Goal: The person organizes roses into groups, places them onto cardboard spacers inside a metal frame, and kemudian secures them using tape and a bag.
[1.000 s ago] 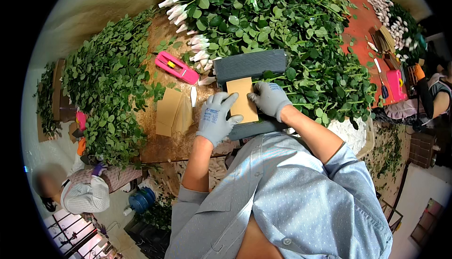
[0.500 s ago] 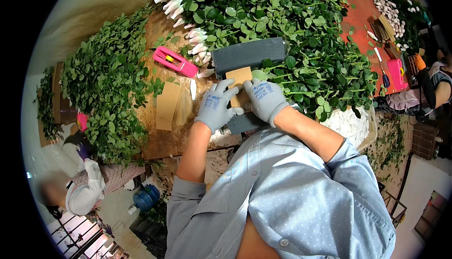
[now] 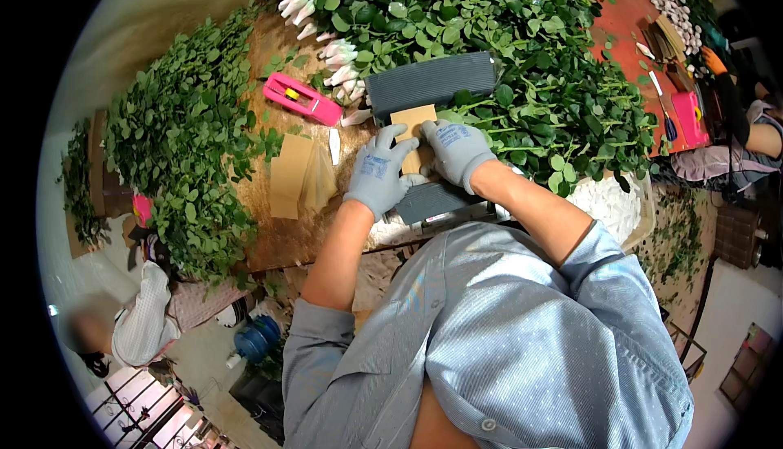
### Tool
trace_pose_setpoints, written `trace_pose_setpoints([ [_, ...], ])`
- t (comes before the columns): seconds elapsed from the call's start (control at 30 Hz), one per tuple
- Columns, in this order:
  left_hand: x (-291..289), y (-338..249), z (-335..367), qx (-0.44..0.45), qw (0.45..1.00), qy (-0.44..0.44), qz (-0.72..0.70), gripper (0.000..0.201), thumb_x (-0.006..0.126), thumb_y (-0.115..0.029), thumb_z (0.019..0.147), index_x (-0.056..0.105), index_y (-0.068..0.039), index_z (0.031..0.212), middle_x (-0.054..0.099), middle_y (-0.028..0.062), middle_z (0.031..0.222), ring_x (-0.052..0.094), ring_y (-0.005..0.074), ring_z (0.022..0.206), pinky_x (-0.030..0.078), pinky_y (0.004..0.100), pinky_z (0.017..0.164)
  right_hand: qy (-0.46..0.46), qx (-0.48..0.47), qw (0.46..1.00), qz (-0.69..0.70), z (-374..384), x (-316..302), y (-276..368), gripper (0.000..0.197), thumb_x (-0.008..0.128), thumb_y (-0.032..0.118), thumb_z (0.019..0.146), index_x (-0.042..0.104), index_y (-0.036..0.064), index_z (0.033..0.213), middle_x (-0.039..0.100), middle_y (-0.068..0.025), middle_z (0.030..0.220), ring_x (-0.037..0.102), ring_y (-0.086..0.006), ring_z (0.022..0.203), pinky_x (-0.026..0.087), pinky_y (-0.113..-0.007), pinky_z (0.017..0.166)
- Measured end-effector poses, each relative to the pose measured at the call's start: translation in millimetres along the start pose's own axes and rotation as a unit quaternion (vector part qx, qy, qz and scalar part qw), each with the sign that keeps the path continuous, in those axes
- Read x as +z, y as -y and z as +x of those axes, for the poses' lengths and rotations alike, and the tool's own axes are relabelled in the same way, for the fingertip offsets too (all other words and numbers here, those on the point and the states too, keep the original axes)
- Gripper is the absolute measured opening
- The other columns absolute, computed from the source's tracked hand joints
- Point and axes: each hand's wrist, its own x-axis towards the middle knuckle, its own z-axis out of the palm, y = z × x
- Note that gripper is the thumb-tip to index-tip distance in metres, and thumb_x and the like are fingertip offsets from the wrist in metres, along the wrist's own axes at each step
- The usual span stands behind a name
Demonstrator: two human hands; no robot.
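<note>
A tan cardboard piece (image 3: 414,115) lies on a dark grey ribbed holder, whose raised back part (image 3: 432,82) stands behind it and whose front part (image 3: 436,203) shows below. My left hand (image 3: 378,173), in a grey glove, grips the cardboard's left edge with bent fingers, its thumb lower down. On the right edge, my gloved right hand (image 3: 458,154) holds the same piece, fingertips on its face. Both palms partly hide the cardboard's lower half. Just behind the hands lie leafy rose stems (image 3: 481,25) with pale wrapped buds (image 3: 342,61).
A pink tape dispenser (image 3: 302,99) and a stack of cardboard sheets (image 3: 294,178) rest on the wooden table at left. More stems (image 3: 179,139) pile up beyond. White material (image 3: 608,208) fills a bin at right. Co-workers sit at both sides; an orange-gloved hand (image 3: 714,61) shows far right.
My hands remain on the cardboard, with only slight shifts of fingers and view. The orange-gloved hand at far right has moved away from me, and the left co-worker's arm has lowered.
</note>
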Motion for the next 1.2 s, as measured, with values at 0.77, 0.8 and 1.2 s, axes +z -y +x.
trace_pose_setpoints([
  [0.77, -10.6, 1.9, 16.4, 0.016, 0.999, 0.046, 0.010, 0.049, 0.084, -0.016, 0.081, 0.070, -0.012, 0.127, 0.054, 0.0128, 0.139, 0.060, 0.0359, 0.121, 0.050, 0.0452, 0.105, -0.143, -0.210, 0.925, -0.283, -73.2, -10.5, -8.2, 0.017, 0.061, 0.027, 0.091, 0.067, 0.0129, 0.100, 0.063, -0.0042, 0.092, 0.063, -0.0224, 0.088, 0.046, -0.038, 0.078],
  [0.8, -5.5, 13.5, 18.1, 0.026, 0.999, 0.043, -0.021, 0.046, 0.081, -0.011, 0.082, 0.071, -0.010, 0.127, 0.055, 0.0127, 0.138, 0.060, 0.0348, 0.123, 0.050, 0.0437, 0.106, -0.138, -0.193, 0.928, -0.286, -63.0, -15.8, -9.1, 0.017, 0.062, 0.028, 0.092, 0.067, 0.0129, 0.098, 0.062, -0.0048, 0.089, 0.063, -0.0227, 0.086, 0.046, -0.038, 0.077],
  [1.2, 5.1, 7.2, -38.8, -0.046, 0.961, -0.202, -0.185, 0.035, 0.065, -0.007, 0.093, 0.069, -0.001, 0.127, 0.067, 0.0187, 0.126, 0.069, 0.0268, 0.099, 0.056, 0.0371, 0.092, 0.074, 0.027, 0.992, -0.099, 21.4, -20.2, -28.3, 0.039, 0.054, 0.040, 0.100, 0.077, 0.0142, 0.119, 0.076, -0.0155, 0.112, 0.071, -0.0374, 0.105, 0.055, -0.048, 0.093],
])
